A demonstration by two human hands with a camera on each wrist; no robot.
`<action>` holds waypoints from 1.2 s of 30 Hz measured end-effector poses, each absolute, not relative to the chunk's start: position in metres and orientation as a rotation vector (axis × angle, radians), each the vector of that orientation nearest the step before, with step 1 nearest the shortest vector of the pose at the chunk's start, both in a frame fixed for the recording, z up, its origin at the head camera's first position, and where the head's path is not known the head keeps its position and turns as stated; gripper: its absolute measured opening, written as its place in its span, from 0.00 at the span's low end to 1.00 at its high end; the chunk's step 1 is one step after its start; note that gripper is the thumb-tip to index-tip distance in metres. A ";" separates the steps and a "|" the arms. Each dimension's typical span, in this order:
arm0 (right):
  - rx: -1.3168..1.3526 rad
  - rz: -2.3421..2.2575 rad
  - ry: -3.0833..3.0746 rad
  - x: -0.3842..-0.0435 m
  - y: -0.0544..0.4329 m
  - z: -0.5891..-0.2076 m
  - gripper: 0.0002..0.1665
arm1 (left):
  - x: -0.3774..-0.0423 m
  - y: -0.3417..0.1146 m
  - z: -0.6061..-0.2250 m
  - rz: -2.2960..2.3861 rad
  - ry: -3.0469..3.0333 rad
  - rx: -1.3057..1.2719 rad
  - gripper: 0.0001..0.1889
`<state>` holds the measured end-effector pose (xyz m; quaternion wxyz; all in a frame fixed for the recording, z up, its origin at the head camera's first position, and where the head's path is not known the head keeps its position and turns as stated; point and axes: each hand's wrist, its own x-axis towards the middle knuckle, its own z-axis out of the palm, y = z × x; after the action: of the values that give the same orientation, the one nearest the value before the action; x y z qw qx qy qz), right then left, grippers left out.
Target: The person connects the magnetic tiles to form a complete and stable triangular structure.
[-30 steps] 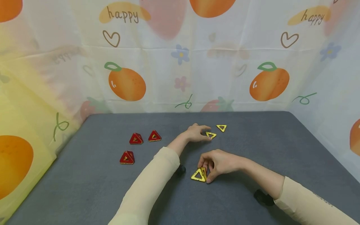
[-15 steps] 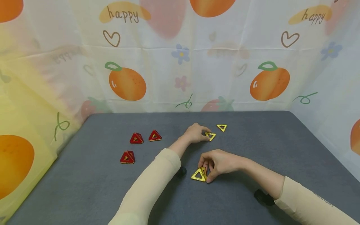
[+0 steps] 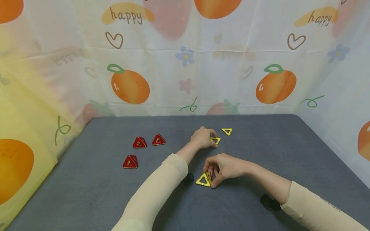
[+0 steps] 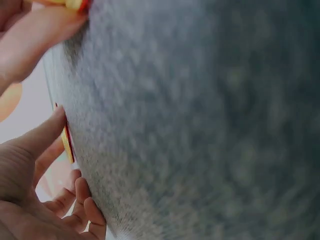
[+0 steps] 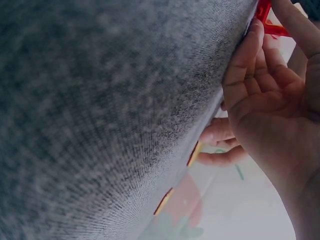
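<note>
Near the back of the table my left hand [image 3: 203,138] pinches a flat yellow triangular magnetic tile [image 3: 215,140] between thumb and fingers. In the left wrist view, this tile [image 4: 67,144] shows as a thin yellow-and-red edge between the left thumb and fingers. Closer to me, my right hand [image 3: 226,166] holds yellow triangular tiles [image 3: 203,180] that stand leaning together, thumb at the near side and fingers behind. Their red inner side [image 5: 272,27] appears at the top of the right wrist view. A loose yellow tile [image 3: 227,131] lies flat just beyond the left hand.
Three red pyramids stand on the left of the grey table [image 3: 72,192]: a near one [image 3: 130,161], a far one [image 3: 140,142] and another to its right [image 3: 158,139]. A printed curtain [image 3: 167,80] hangs behind the table's back edge.
My left hand has closed in on the flat yellow tile and drawn it slightly toward me and to the left. The right hand and its tiles have stayed in place.
</note>
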<state>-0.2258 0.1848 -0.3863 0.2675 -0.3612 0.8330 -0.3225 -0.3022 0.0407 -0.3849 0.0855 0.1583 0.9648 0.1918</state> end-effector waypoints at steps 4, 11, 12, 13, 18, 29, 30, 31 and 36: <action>-0.974 -0.879 2.241 -0.226 0.184 -0.386 0.25 | -0.304 0.037 -0.388 0.709 2.867 0.475 0.22; -0.983 -0.880 2.239 -0.225 0.184 -0.386 0.25 | -0.302 0.021 -0.389 0.994 2.786 0.533 0.15; -0.982 -0.879 2.239 -0.226 0.184 -0.386 0.24 | -0.301 0.017 -0.389 1.013 2.774 0.539 0.14; -0.980 -0.874 2.241 -0.226 0.184 -0.386 0.24 | -0.300 0.014 -0.389 1.031 2.761 0.544 0.13; -0.971 -0.871 2.237 -0.226 0.183 -0.386 0.24 | -0.294 -0.005 -0.383 1.098 2.691 0.561 0.11; -0.956 -0.860 2.251 -0.225 0.184 -0.386 0.24 | -0.263 -0.041 -0.363 1.210 2.511 0.588 0.12; -0.950 -0.856 2.253 -0.225 0.183 -0.386 0.24 | -0.259 -0.044 -0.364 1.214 2.495 0.590 0.12; -0.946 -0.854 2.254 -0.225 0.183 -0.386 0.24 | -0.254 -0.048 -0.364 1.221 2.474 0.591 0.12; -0.925 -0.835 2.271 -0.225 0.183 -0.385 0.24 | -0.235 -0.060 -0.370 1.232 2.365 0.596 0.12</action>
<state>-0.2253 0.1826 -0.3855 0.2722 -0.3435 0.8436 -0.3101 -0.2348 -0.0603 -0.3699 0.2030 0.2136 0.8474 0.4416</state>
